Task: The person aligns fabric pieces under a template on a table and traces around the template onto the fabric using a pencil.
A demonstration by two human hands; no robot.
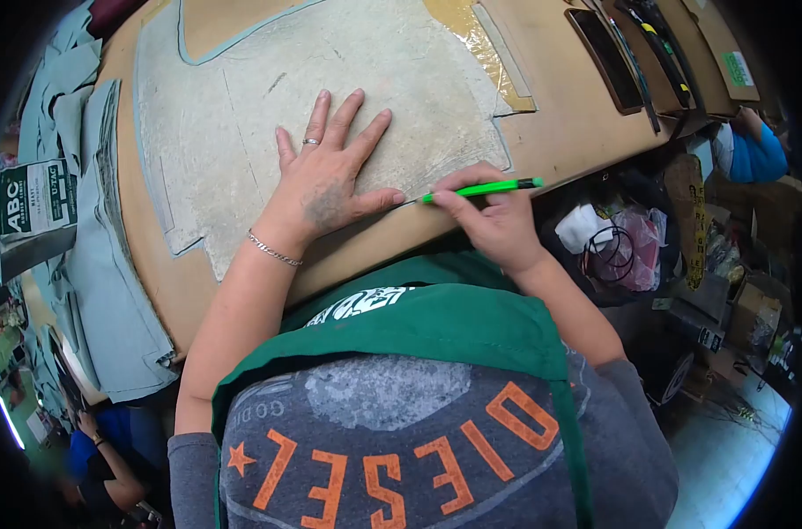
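Observation:
My left hand [335,167] lies flat with fingers spread on a large pale, scuffed pattern template [216,123]. The template rests over light blue-grey material, which shows as a thin border [141,145] along its edges. In my right hand [498,220] is a slim bright green pen [485,189] with a dark end, pinched between thumb and fingers. Its tip meets the template's near edge, close to my left thumb. The fingers of the right hand partly cover the pen's barrel.
Stacked blue-grey sheets [123,300] hang at the left, beside an ABC-labelled box [35,207]. A dark phone-like slab [605,62] lies at the table's far right. A bag of plastic waste [626,247] stands below the right edge. Other people's arms [110,458] show at lower left and upper right.

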